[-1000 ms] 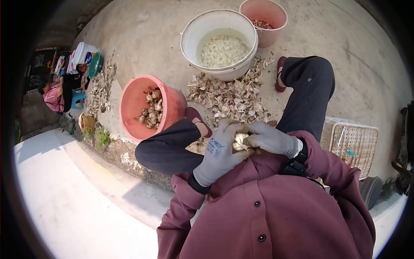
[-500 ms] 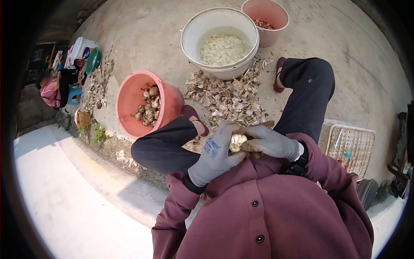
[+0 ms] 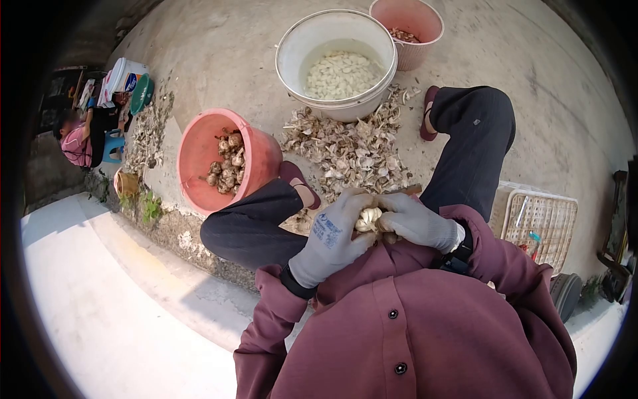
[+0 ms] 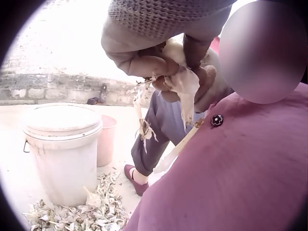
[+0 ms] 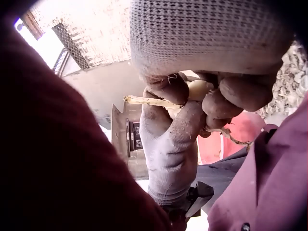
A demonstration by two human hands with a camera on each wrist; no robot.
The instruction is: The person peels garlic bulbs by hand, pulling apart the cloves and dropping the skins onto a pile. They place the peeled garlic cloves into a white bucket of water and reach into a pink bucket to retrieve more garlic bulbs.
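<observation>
A pale garlic bulb [image 3: 369, 219] is held between two gloved hands at the lap. The left hand [image 3: 335, 229], in a grey coated glove, grips it from the left with fingers and thumb curled. From the right, the right hand [image 3: 419, 225] pinches it, thumb and fingertips close on the cloves. Loose papery skin [image 4: 186, 91] dangles below the fingers in the left wrist view. The right wrist view shows a dry stem [image 5: 149, 101] sticking out past the thumbs, with a smooth clove [image 5: 198, 90] between the fingers. Much of the bulb is hidden by the gloves.
Garlic skins [image 3: 352, 149] lie heaped beyond the hands. Behind stands a white bucket [image 3: 292, 83] of peeled cloves in water, with a pink bin [image 3: 415, 56] past it. A tilted pink bucket [image 3: 266, 156] holds whole bulbs. White crate [image 3: 541, 226] right; another person [image 3: 76, 143] far left.
The bulb has turned between the hands, and less of it shows now. The right hand's fingers have closed in over its right side. The head view has shifted slightly.
</observation>
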